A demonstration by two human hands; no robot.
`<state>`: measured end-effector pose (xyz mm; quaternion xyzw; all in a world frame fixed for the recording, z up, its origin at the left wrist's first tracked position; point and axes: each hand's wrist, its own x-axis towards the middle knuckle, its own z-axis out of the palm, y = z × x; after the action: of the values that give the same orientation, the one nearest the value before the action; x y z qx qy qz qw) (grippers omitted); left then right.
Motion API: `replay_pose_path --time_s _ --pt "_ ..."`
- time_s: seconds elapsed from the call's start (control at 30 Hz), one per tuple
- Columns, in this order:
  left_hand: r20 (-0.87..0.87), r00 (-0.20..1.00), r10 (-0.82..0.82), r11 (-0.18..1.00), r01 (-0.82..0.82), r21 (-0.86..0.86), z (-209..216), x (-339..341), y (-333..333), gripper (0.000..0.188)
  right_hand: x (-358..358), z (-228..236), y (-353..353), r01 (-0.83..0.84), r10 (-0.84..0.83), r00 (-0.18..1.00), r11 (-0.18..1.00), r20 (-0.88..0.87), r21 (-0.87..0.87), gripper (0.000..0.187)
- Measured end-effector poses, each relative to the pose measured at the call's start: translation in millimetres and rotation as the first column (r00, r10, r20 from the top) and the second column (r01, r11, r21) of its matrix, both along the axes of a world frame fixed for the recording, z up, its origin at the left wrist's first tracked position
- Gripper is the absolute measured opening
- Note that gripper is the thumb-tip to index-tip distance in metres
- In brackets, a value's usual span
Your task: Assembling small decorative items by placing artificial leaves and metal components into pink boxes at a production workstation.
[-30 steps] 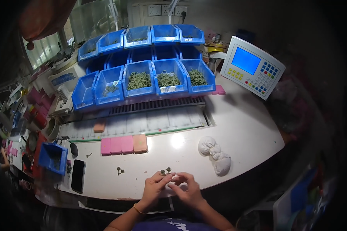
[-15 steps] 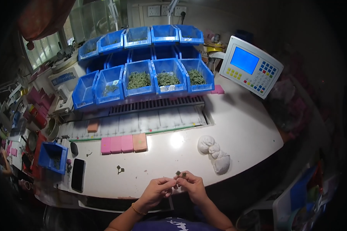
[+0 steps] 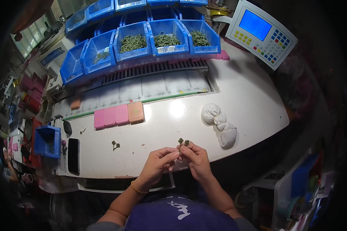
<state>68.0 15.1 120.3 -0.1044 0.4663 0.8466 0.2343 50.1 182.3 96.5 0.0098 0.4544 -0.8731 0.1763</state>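
Note:
Just above the worktop's front edge, my left hand (image 3: 158, 163) and my right hand (image 3: 197, 159) meet with fingertips pinched together. Between them stands a small dark-green branched piece (image 3: 181, 141), its knobbly, flower-like heads poking up past the fingers. The fingers hide its lower stem. A similar green forked piece (image 3: 116, 145) lies on the white worktop (image 3: 164, 133) to the left of my hands. Farther left is a tiny green scrap (image 3: 82, 131). To the right lies a knotted white cloth bundle (image 3: 219, 125), apart from my hands.
Blue bins (image 3: 131, 40), several with green ring-like pieces, rise at the back. Before them sit pink blocks (image 3: 110, 116) and an orange block (image 3: 135, 112). A phone (image 3: 73, 156) and a small blue bin (image 3: 47, 141) stand left. A keypad display (image 3: 261, 32) hangs back right.
The view has tilted downward, so the bench and bins appear higher in the picture. Both hands keep their pinch on the green piece, with little change in their grip.

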Motion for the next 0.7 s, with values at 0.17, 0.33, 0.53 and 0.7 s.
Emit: replay_pose_path --time_s 0.17,0.33,0.53,0.7 --pt "-0.088 0.996 0.028 0.986 -0.042 -0.164 7 5 3 0.02 5 3 -3 0.053 -0.045 0.995 0.993 -0.085 0.104 0.012" --pt "-0.089 0.995 0.046 0.992 -0.056 -0.11 -5 10 5 0.016 9 3 1 0.084 -0.058 0.987 0.981 -0.15 0.172 0.008" --pt "-0.084 0.996 0.036 0.999 -0.039 -0.031 -11 10 8 0.017 10 -1 2 0.206 -0.072 0.934 0.909 -0.349 0.363 0.008" --pt "-0.071 0.997 -0.001 0.999 0.005 0.054 -18 9 2 0.01 13 9 -2 0.392 0.038 0.785 0.742 -0.618 0.544 0.01"
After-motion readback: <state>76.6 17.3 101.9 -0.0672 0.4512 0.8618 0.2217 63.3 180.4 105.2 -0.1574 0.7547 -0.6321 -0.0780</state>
